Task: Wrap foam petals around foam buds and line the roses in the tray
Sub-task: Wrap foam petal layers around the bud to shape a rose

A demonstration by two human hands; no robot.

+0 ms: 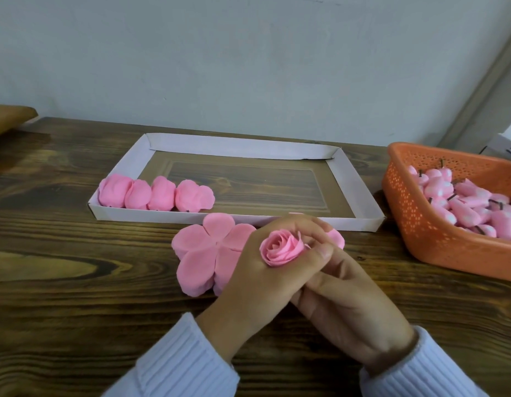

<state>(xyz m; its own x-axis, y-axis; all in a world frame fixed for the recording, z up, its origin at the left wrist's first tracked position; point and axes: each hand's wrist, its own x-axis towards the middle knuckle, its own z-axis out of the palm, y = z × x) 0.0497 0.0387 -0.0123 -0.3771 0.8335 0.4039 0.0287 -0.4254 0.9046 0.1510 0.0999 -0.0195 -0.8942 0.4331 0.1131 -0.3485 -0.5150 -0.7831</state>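
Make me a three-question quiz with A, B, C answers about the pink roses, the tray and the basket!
1. Where is the orange basket, compared with the tray?
A. Left of it
B. Right of it
C. Inside it

2. How many roses lie in the tray?
A. Two
B. Four
C. Seven

3. What are the left hand and right hand doing?
A. Holding one rose together
B. Holding nothing
C. Lifting the basket

Answers:
1 B: it stands beyond the tray's right end.
2 B: four sit in a row at its left end.
3 A: fingers of both hands curl round it.
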